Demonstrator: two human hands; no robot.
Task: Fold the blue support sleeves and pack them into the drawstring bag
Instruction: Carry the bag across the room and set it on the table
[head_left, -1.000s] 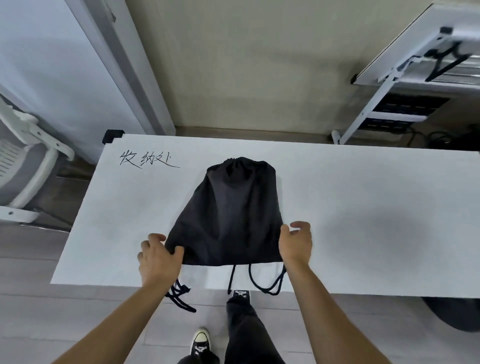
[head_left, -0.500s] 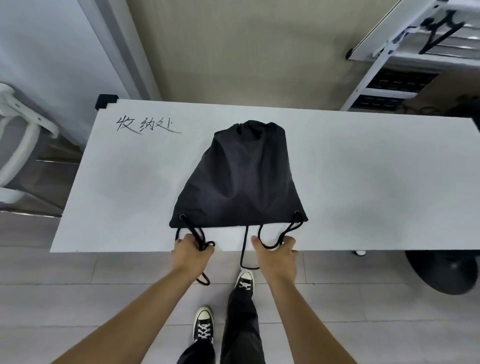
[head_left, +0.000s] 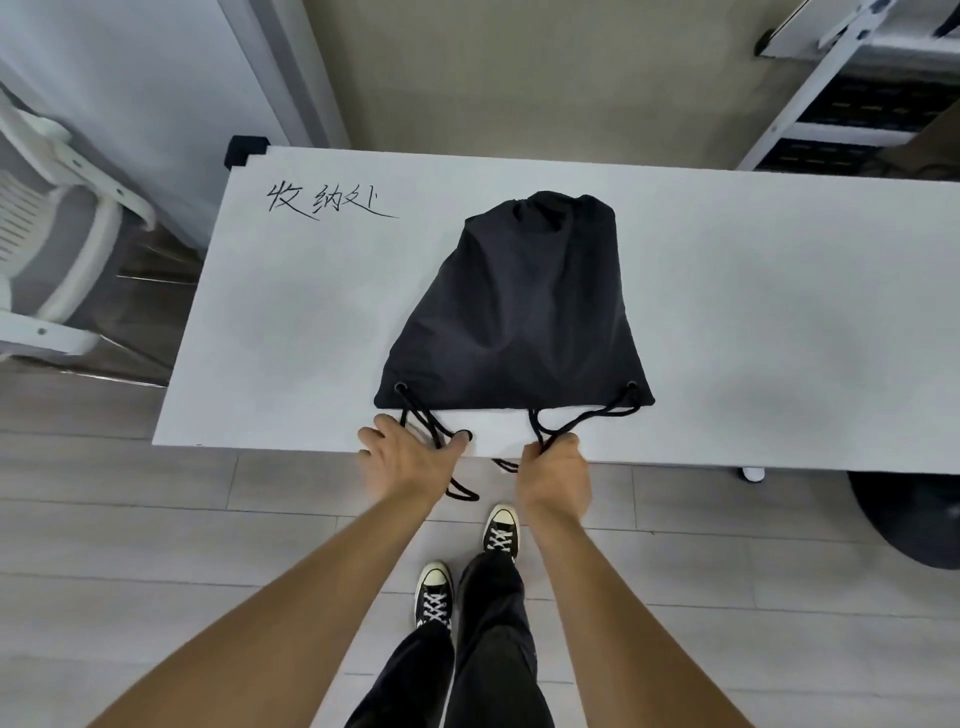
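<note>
Cinched black drawstring bag (head_left: 519, 312), contents hidden

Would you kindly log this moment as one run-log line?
bag: cinched, flat on table | left hand: on cord | right hand: gripping cord | sleeves: unseen

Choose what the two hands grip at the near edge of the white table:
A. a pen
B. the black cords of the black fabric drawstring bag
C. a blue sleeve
B: the left hand and right hand each close on black cords that run from the black fabric drawstring bag.
</note>
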